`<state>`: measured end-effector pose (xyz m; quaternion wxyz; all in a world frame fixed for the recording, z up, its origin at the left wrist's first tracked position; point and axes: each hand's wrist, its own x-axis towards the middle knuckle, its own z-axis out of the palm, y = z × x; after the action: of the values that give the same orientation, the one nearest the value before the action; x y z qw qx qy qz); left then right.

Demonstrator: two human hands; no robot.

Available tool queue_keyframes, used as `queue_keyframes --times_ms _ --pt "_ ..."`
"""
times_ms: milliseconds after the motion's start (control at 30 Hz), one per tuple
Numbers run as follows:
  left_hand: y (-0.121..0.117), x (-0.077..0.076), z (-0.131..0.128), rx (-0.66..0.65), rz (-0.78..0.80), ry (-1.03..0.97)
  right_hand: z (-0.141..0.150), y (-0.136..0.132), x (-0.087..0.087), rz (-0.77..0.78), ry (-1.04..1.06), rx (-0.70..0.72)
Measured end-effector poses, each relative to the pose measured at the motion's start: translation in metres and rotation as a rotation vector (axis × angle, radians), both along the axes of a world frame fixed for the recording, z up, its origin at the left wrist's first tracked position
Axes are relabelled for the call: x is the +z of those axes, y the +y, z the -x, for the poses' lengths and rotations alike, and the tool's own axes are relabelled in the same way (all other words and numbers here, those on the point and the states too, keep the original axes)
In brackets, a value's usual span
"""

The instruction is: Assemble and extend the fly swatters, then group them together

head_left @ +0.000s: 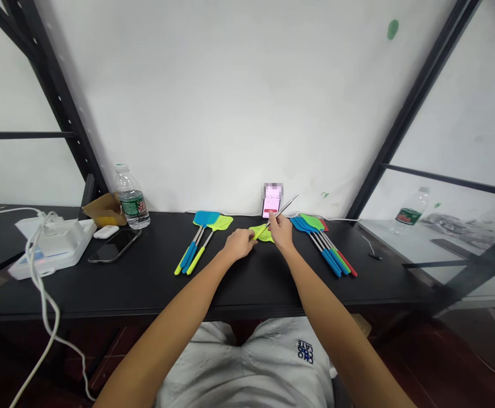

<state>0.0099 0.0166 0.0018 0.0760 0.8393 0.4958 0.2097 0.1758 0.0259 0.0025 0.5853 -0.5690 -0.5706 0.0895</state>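
My left hand [238, 243] is closed on the yellow-green mesh head of a fly swatter [263, 233] lying on the black table [145, 283]. My right hand [280, 231] pinches that swatter's thin metal rod [286, 206], which points up and to the right. To the left lies a small pile of swatters [202, 238] with blue and yellow-green heads and handles. To the right lies a bigger pile of swatters [324, 243] with blue, green and red handles.
A phone with a lit screen [271, 205] leans on the wall behind my hands. At the left are a water bottle [130, 198], a cardboard box [102, 209], an earbud case [106, 231], a dark phone [114, 246] and a white box with cables [51, 246]. Black shelf posts frame both sides.
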Motion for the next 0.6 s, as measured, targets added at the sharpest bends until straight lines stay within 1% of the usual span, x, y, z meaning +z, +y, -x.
queue_keyframes --times_ms 167,333,500,600 --pt "0.001 -0.001 0.0 0.003 -0.006 0.005 0.005 0.0 -0.003 0.013 -0.087 0.002" --pt "0.002 -0.002 0.0 -0.003 -0.014 0.006 0.006 -0.001 -0.005 -0.005 -0.101 0.022" --pt "0.003 -0.004 0.0 0.014 -0.024 0.026 0.012 -0.003 -0.005 -0.01 -0.157 0.114" --pt "0.002 -0.005 0.0 0.029 -0.022 0.035 0.015 -0.002 -0.008 0.017 -0.183 0.166"
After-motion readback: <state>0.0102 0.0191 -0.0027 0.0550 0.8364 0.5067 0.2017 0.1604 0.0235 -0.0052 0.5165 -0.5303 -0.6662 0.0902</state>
